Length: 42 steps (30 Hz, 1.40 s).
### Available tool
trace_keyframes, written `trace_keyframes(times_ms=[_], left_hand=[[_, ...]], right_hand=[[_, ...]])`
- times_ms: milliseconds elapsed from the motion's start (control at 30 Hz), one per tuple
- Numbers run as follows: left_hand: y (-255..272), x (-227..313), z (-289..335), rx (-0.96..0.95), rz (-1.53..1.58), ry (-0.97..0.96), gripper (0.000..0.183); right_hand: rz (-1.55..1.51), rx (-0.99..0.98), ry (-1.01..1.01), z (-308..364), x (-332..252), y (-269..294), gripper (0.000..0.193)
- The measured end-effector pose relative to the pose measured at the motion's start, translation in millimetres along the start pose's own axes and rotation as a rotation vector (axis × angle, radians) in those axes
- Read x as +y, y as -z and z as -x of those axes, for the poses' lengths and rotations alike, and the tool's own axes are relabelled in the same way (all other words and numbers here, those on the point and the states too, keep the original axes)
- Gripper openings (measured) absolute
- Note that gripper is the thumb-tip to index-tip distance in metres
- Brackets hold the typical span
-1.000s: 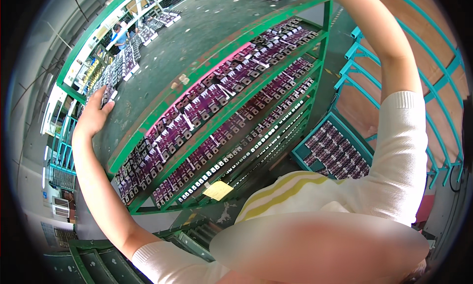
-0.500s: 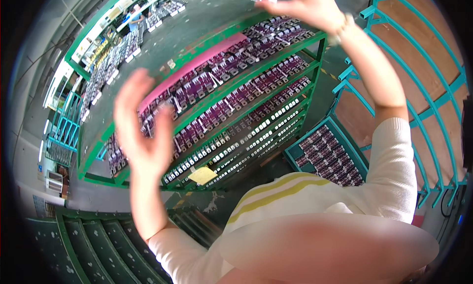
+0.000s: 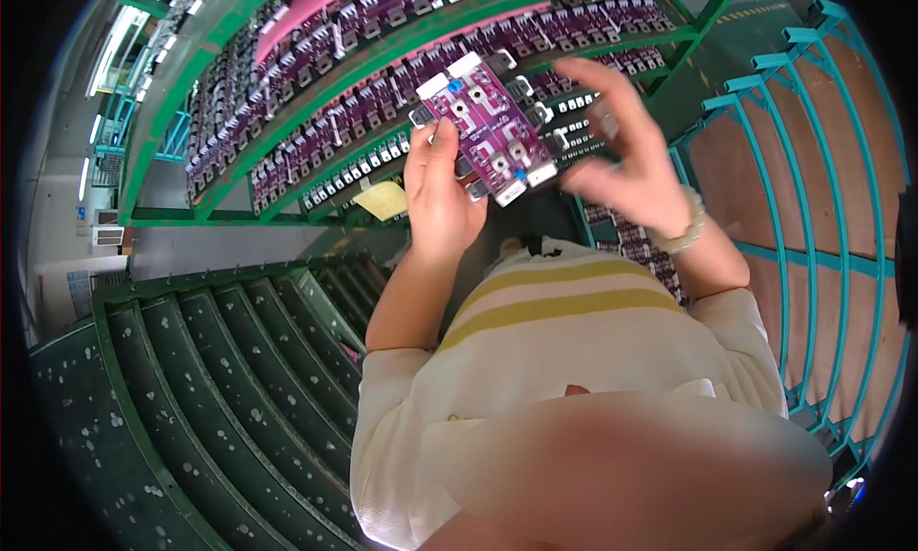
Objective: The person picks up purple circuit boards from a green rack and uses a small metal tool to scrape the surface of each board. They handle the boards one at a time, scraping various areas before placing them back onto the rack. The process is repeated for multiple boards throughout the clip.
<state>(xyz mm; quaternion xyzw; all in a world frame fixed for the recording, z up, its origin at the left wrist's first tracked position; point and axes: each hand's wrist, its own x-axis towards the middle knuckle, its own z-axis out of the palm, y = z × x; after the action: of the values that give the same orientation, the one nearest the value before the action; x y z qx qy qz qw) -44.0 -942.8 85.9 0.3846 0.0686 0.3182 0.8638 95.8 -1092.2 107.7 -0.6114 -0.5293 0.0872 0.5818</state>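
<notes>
Since half a second ago, both hands have come in from over the green rack (image 3: pixel 215 49) to a place in front of the chest, and a purple circuit board (image 3: pixel 492 130) is now between them; the rack sits higher in view. The board is held up above the striped shirt (image 3: pixel 574 307), its broad face with the small parts turned toward the camera. Its long axis slants steeply, from upper left down to lower right. One short end, with two white blocks, points up and left, toward the rack; the other points down and right, toward the wearer. Dark metal tabs stick out along the right long side.

The left hand (image 3: pixel 445 202) is clamped on the left long edge, thumb on the near face. The right hand (image 3: pixel 631 173), blurred, has its thumb and fingers spread apart just beside the right edge; whether its thumb touches cannot be told. A pale bracelet (image 3: pixel 690 224) circles that wrist. Behind the left hand, a yellow paper (image 3: pixel 381 200) hangs near the rack's lower rows.
</notes>
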Motion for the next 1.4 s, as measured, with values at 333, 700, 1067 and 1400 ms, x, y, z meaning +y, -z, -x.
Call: trace_keyframes(times_ms=[333,700,1067,1400], left_hand=[[-14.0,-25.6,9.2,0.057,-0.161,0.177,0.014],[-25.9,-55.4,5.6,-0.046,-0.366,0.149,0.010],[-30.2,-63.4,14.7,-0.278,-0.371,0.230,0.021],[-34.9,-63.9,22.4,-0.275,-0.327,0.276,0.021]], right_hand=[[0.469,0.215,0.106,13.5,9.0,3.2,0.014],[0.693,0.405,0.018,40.9,9.9,12.7,0.018],[0.778,0.433,0.049,70.0,-1.7,22.3,0.015],[0.767,0.454,0.023,84.9,-9.1,18.4,0.016]])
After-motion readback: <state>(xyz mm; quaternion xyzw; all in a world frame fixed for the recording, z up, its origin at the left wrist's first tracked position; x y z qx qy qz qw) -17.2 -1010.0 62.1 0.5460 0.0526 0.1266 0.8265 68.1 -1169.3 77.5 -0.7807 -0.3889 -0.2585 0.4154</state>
